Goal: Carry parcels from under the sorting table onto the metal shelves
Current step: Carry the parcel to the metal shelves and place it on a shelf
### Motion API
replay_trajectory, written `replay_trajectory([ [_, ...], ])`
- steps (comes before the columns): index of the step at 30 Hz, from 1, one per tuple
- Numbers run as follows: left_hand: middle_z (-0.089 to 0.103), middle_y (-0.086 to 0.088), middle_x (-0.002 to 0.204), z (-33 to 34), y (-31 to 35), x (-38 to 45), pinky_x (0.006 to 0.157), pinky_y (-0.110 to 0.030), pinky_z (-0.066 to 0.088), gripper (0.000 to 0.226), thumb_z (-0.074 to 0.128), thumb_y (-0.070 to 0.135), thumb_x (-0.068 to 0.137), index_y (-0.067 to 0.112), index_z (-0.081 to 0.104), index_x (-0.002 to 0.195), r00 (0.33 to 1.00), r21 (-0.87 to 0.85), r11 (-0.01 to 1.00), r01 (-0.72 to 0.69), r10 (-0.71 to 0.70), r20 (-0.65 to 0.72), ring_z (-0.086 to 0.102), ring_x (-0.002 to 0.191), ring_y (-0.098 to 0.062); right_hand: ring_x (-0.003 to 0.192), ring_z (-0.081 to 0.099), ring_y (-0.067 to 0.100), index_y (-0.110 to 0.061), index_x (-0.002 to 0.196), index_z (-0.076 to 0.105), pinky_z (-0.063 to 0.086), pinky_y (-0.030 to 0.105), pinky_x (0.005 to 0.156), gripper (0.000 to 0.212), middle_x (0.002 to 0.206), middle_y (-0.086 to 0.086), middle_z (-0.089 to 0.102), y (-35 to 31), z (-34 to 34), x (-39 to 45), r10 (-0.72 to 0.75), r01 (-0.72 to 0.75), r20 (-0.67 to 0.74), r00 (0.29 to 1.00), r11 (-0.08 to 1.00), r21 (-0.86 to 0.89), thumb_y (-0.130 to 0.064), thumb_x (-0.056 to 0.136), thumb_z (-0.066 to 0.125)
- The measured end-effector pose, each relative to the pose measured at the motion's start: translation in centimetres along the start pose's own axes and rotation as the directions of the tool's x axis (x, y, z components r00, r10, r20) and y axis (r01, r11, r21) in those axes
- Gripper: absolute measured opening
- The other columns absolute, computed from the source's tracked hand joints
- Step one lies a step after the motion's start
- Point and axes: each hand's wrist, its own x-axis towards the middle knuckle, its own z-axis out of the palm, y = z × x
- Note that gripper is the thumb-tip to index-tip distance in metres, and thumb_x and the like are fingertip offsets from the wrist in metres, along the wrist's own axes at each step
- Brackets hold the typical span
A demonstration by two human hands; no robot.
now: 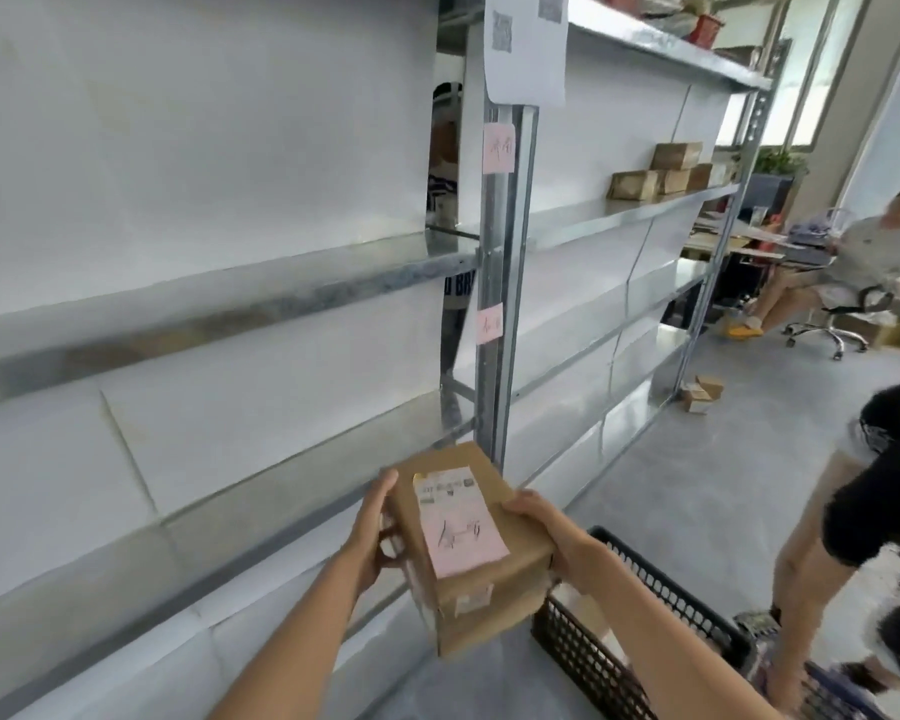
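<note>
Carrying: one parcel (466, 548) in the air in front of the metal shelves (302, 293), not yet on any level.
Grip: left hand (372, 532) curled round the parcel's left side, right hand (544, 532) curled over its right edge; both hold it, neither is spread.
Parcel: brown carton, pink handwritten slip (461, 537) and a printed label on top, tilted slightly, just above a black crate (640, 631) on the floor.
Done so far: a few brown boxes (666, 171) already sit on an upper level of the far bay.
Left: near bay levels show no parcels; this one has to go on a level. Pink tags (499, 148) on the upright look like zone marks, so I'd guess the slip gets matched to a tag first.
Unknown: sorting counter not in view, can't tell how many parcels remain under it.
Loose items: small boxes on floor (700, 394) by the far upright.
Others: one person seated far right, another standing close on the right.
</note>
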Motion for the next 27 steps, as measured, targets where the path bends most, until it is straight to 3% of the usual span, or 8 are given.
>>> replay_trajectory([
  [2,0.057,-0.024,0.119,-0.2,1.6,2.1,0.061,-0.03,0.048,0.066,0.053,0.069,0.076,0.014,0.056,0.112,0.999,-0.037,0.999,0.027,-0.028,-0.026,0.052,0.088,-0.021,0.08,0.066,0.024,-0.019,0.114,0.055,0.055,0.031,0.068,0.062,0.101,0.011,0.069,-2.0,-1.0,2.9,0.03,-0.028,0.065,0.997,0.999,-0.024,-0.04,0.059,0.074],
  [3,0.055,-0.027,0.108,-0.3,2.1,3.0,0.056,-0.028,0.047,0.065,0.057,0.069,0.073,0.014,0.055,0.106,0.998,-0.058,0.997,0.042,-0.044,-0.036,0.049,0.08,-0.019,0.077,0.067,0.023,-0.019,0.111,0.057,0.055,0.031,0.068,0.059,0.096,0.01,0.071,-3.0,-1.3,4.2,0.052,-0.049,0.091,0.994,0.998,-0.029,-0.041,0.058,0.075],
  [6,0.052,-0.008,0.078,-0.5,3.3,5.2,0.055,-0.029,0.045,0.057,0.058,0.063,0.077,0.012,0.056,0.102,0.989,-0.131,0.99,0.06,-0.076,-0.125,0.047,0.069,-0.02,0.079,0.064,0.023,-0.014,0.105,0.066,0.05,0.033,0.077,0.05,0.09,0.008,0.071,-5.0,-2.4,7.9,0.114,-0.114,0.108,0.988,0.993,-0.007,-0.046,0.066,0.069],
  [10,0.057,-0.01,0.111,-0.4,4.0,8.4,0.08,-0.047,0.051,0.061,0.054,0.059,0.083,0.012,0.052,0.122,0.938,-0.268,0.963,-0.003,-0.09,-0.334,0.054,0.104,-0.033,0.08,0.052,0.022,-0.013,0.099,0.059,0.046,0.035,0.072,0.037,0.097,0.007,0.057,-6.8,-3.6,12.0,0.098,-0.098,0.003,0.995,0.994,0.04,-0.043,0.079,0.057],
  [15,0.059,-0.013,0.121,0.5,4.4,12.5,0.092,-0.057,0.05,0.058,0.058,0.062,0.078,0.017,0.053,0.115,0.825,-0.387,0.918,-0.092,-0.147,-0.546,0.054,0.112,-0.039,0.092,0.056,0.025,-0.016,0.089,0.06,0.042,0.05,0.094,0.018,0.103,0.008,0.058,-7.9,-4.2,17.6,0.106,-0.109,0.045,0.993,0.992,0.062,-0.033,0.09,0.052],
  [19,0.061,-0.015,0.116,2.0,5.0,17.0,0.091,-0.057,0.051,0.06,0.056,0.065,0.076,0.015,0.054,0.11,0.757,-0.327,0.934,-0.142,-0.11,-0.644,0.057,0.106,-0.039,0.114,0.054,0.031,-0.015,0.116,0.056,0.048,0.052,0.095,0.04,0.122,0.009,0.056,-9.3,-4.6,23.6,0.129,-0.125,0.201,0.971,0.992,-0.03,-0.041,0.085,0.061],
  [23,0.058,-0.013,0.116,4.4,5.9,21.2,0.094,-0.054,0.05,0.047,0.051,0.058,0.086,0.017,0.052,0.109,0.677,-0.278,0.938,-0.209,-0.067,-0.733,0.054,0.105,-0.036,0.107,0.058,0.022,-0.016,0.125,0.05,0.054,0.04,0.086,0.044,0.118,0.005,0.059,-11.2,-5.1,28.8,0.004,0.049,0.243,0.97,0.976,-0.212,-0.023,0.085,0.066],
  [27,0.058,-0.011,0.127,5.6,6.8,24.0,0.101,-0.05,0.045,0.044,0.052,0.053,0.088,0.018,0.056,0.113,0.659,-0.289,0.935,-0.204,-0.088,-0.747,0.053,0.115,-0.033,0.116,0.057,0.024,-0.026,0.129,0.043,0.05,0.04,0.098,0.065,0.13,0.005,0.058,-13.1,-6.2,33.2,-0.094,0.187,0.284,0.954,0.928,-0.322,-0.007,0.075,0.074],
])
